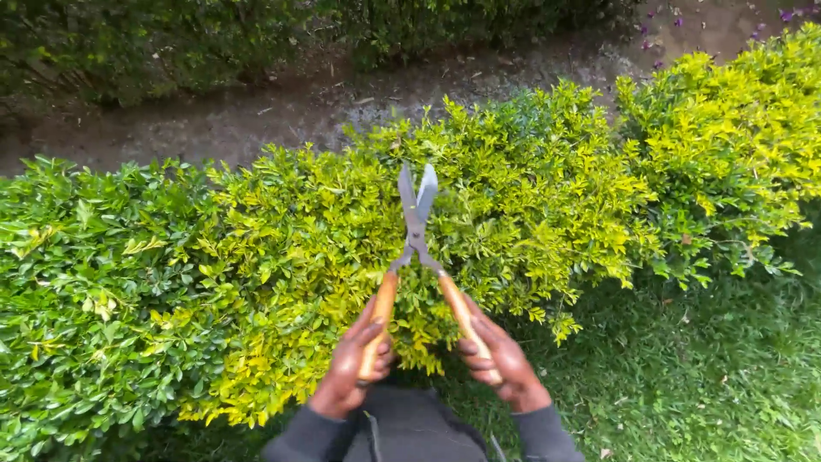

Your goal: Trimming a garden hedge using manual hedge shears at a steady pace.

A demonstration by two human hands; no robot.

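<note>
I hold big shears (pixel 417 248) with both hands. My left hand (pixel 355 368) is closed tight around the left wooden handle. My right hand (pixel 500 364) is closed tight around the right wooden handle. The two grey blades point away from me and are almost shut, with just the tips a little apart. They sit over the top of a low hedge (pixel 282 257) with yellow-green leaves. Grass (pixel 684 376) is on my right. A dirt path (pixel 256 120) runs behind the hedge.
</note>
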